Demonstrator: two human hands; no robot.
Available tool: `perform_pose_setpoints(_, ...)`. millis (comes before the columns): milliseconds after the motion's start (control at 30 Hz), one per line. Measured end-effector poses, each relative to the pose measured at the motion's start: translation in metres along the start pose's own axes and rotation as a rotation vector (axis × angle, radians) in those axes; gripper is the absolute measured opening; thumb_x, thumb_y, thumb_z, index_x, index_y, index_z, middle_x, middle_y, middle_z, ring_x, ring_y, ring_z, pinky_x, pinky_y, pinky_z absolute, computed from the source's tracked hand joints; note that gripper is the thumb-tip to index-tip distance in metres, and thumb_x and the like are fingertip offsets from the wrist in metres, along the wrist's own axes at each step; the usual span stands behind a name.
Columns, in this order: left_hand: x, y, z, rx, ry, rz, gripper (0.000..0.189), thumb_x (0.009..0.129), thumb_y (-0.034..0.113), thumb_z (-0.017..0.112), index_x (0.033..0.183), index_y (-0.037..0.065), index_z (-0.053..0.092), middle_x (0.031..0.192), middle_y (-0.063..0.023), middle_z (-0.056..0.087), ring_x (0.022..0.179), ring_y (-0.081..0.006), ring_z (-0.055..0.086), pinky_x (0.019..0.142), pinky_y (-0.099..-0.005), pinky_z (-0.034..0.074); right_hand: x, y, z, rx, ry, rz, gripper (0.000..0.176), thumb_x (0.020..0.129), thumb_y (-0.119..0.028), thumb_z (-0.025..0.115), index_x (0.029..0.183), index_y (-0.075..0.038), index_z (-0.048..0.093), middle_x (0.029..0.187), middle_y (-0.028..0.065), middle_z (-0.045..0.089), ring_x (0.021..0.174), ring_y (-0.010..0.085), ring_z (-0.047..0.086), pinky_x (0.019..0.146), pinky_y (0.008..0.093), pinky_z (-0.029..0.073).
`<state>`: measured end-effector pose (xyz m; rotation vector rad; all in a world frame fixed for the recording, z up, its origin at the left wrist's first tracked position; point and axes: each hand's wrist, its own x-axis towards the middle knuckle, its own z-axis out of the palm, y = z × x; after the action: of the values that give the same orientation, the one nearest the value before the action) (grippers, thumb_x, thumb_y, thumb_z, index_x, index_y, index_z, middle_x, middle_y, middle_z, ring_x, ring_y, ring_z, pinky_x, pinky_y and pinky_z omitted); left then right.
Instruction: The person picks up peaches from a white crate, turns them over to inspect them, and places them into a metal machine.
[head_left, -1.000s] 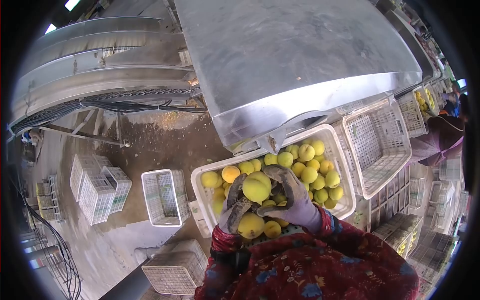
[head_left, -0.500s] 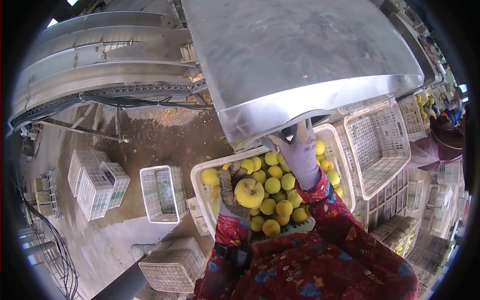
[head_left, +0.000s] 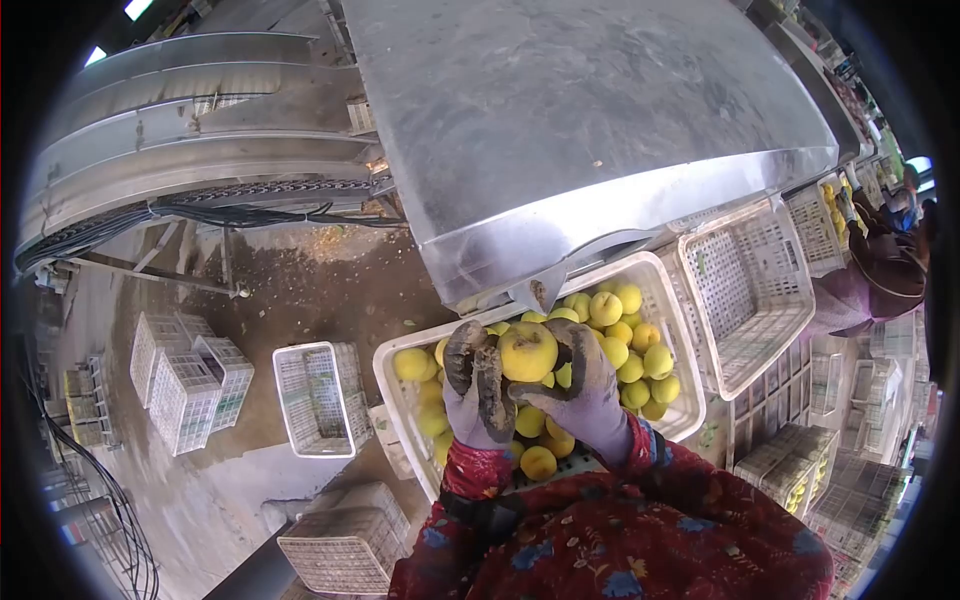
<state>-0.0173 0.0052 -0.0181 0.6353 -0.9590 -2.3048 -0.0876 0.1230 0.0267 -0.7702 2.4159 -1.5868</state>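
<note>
A yellow peach [head_left: 528, 352] is held between my gloved hands above a white plastic crate [head_left: 686, 350]. My left hand [head_left: 478, 388] closes on its left side; the glove is lavender with dark, dirty fingers. From the right, my right hand [head_left: 588, 398] presses fingers and thumb against the same peach. Several loose yellow peaches [head_left: 632, 370] fill the crate below, some hidden by my hands. Just beyond the held peach, a pointed metal tip [head_left: 540, 294] juts out under the edge of the metal table [head_left: 620, 110].
An empty white crate [head_left: 745, 300] adjoins on the right. More crates [head_left: 322, 400] stand on the wet floor at left, some stacked. Black cables [head_left: 260, 212] run along a metal frame at upper left. Another person [head_left: 870, 275] is at the far right.
My right hand has come back from the metal edge to the peach, uncovering the pointed tip. My left hand has raised the peach slightly up and to the right.
</note>
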Motion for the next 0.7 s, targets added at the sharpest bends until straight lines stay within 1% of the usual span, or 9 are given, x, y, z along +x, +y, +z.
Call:
perform_pose_setpoints(133, 0.006, 0.019, -0.024, 0.067, 0.119, 0.052, 0.033, 0.101, 0.011, 0.057, 0.131, -0.002, 0.054, 0.122, -0.0096, 0.058, 0.107, -0.0181, 0.060, 0.095, -0.0316, 0.051, 0.030, 0.015, 0.004, -0.225, 0.110, -0.026, 0.071, 0.066, -0.025, 0.090, 0.120, 0.000, 0.052, 0.111, 0.0182, 0.060, 0.104, 0.0376, 0.059, 0.088, 0.0469, 0.049)
perform_pose_setpoints(200, 0.015, 0.018, -0.083, 0.459, 0.204, 0.080, 0.035, 0.099, 0.014, 0.057, 0.130, -0.003, 0.054, 0.123, -0.0147, 0.059, 0.114, -0.0258, 0.058, 0.098, -0.0389, 0.050, 0.069, 0.037, 0.011, -0.592, 0.156, -0.107, 0.071, 0.067, -0.027, 0.089, 0.120, 0.002, 0.052, 0.110, 0.0195, 0.059, 0.101, 0.0401, 0.057, 0.088, 0.0500, 0.047)
perform_pose_setpoints(267, 0.027, 0.001, -0.137, 1.316, 0.196, 0.160, 0.041, 0.095, 0.018, 0.058, 0.130, -0.002, 0.054, 0.126, -0.0232, 0.057, 0.122, -0.0370, 0.052, 0.105, -0.0490, 0.043, 0.089, 0.045, 0.014, -0.602, 0.216, -0.192, 0.069, 0.068, -0.028, 0.088, 0.119, 0.002, 0.051, 0.109, 0.0205, 0.059, 0.098, 0.0417, 0.056, 0.087, 0.0509, 0.046)
perform_pose_setpoints(300, 0.031, 0.009, -0.119, 1.564, 0.247, -0.045, 0.051, 0.090, 0.028, 0.062, 0.133, 0.001, 0.054, 0.139, -0.0337, 0.046, 0.133, -0.0468, 0.042, 0.113, -0.0522, 0.034, 0.091, 0.043, 0.013, -0.569, 0.247, -0.230, 0.068, 0.068, -0.027, 0.088, 0.118, 0.003, 0.052, 0.109, 0.0210, 0.058, 0.099, 0.0423, 0.055, 0.086, 0.0512, 0.045)
perform_pose_setpoints(400, 0.031, -0.037, -0.120, 2.049, 0.084, -0.124, 0.055, 0.092, 0.034, 0.059, 0.138, 0.004, 0.053, 0.150, -0.0380, 0.030, 0.141, -0.0509, 0.031, 0.116, -0.0502, 0.031, 0.082, 0.023, -0.004, -0.405, 0.359, -0.302, 0.062, 0.069, -0.025, 0.087, 0.114, 0.002, 0.054, 0.110, 0.0226, 0.058, 0.101, 0.0435, 0.055, 0.086, 0.0520, 0.045)
perform_pose_setpoints(500, 0.040, -0.030, -0.131, 1.760, 0.078, -0.288, 0.079, 0.083, 0.056, 0.065, 0.144, 0.008, 0.049, 0.155, -0.0397, 0.017, 0.145, -0.0556, 0.018, 0.117, -0.0557, 0.026, 0.030, 0.046, -0.001, -0.359, -0.076, -0.410, 0.050, 0.074, -0.017, 0.081, 0.113, -0.001, 0.055, 0.114, 0.0224, 0.058, 0.110, 0.0390, 0.056, 0.086, 0.0491, 0.048)
perform_pose_setpoints(567, 0.053, -0.035, -0.130, 1.745, 0.076, -0.442, 0.102, 0.070, 0.070, 0.072, 0.148, 0.010, 0.045, 0.156, -0.0395, 0.013, 0.146, -0.0553, 0.014, 0.118, -0.0563, 0.024, 0.018, 0.066, 0.029, -0.303, -0.509, 0.257, 0.049, 0.077, -0.023, 0.078, 0.115, -0.001, 0.054, 0.112, 0.0204, 0.061, 0.108, 0.0366, 0.060, 0.085, 0.0458, 0.050)
perform_pose_setpoints(667, 0.059, -0.038, -0.093, 1.843, 0.249, -0.442, 0.097, 0.072, 0.069, 0.071, 0.148, 0.014, 0.046, 0.146, -0.0426, 0.034, 0.145, -0.0552, 0.017, 0.117, -0.0514, 0.027, 0.008, 0.141, 0.101, -0.419, -0.317, -0.065, 0.053, 0.080, -0.026, 0.075, 0.120, -0.001, 0.052, 0.110, 0.0209, 0.063, 0.100, 0.0383, 0.063, 0.083, 0.0438, 0.052)
perform_pose_setpoints(700, 0.059, -0.044, -0.100, 1.873, 0.282, -0.398, 0.096, 0.069, 0.071, 0.073, 0.144, 0.017, 0.050, 0.141, -0.0368, 0.045, 0.145, -0.0519, 0.019, 0.117, -0.0506, 0.028, 0.010, 0.143, 0.110, -0.462, -0.335, -0.023, 0.054, 0.080, -0.027, 0.076, 0.121, -0.001, 0.052, 0.113, 0.0210, 0.063, 0.102, 0.0384, 0.063, 0.086, 0.0439, 0.052)
